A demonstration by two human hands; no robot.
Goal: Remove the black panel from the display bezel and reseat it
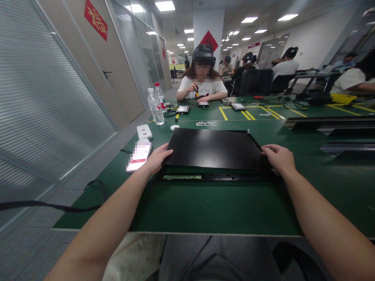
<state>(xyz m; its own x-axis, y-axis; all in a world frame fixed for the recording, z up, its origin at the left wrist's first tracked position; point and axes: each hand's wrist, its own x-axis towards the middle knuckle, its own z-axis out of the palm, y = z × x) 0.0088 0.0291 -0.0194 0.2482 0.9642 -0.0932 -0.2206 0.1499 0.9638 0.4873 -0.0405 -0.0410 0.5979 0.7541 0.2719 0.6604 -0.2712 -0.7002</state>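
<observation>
Black and glossy, a rectangular panel (215,150) is held between the two hands over the green tabletop (211,207), its shiny side up, its long axis running left to right across the person's front and its short sides pointing away towards the far side. Underneath is a dark frame (234,177), set along nearly the same axis; its near rail shows in front of the panel's near edge, with a narrow green circuit board (182,177) along the left part, and its far right corner peeks out past the panel. The left hand (156,158) pinches the panel's left short edge, thumb on top and the other fingers mostly hidden. The right hand (279,158) has its fingers curled and pinching at the right short edge; whether they also grip the frame I cannot tell. Near the left hand lies a lit phone (142,153), its long axis pointing away from the person, with a white device (144,132) just beyond it
</observation>
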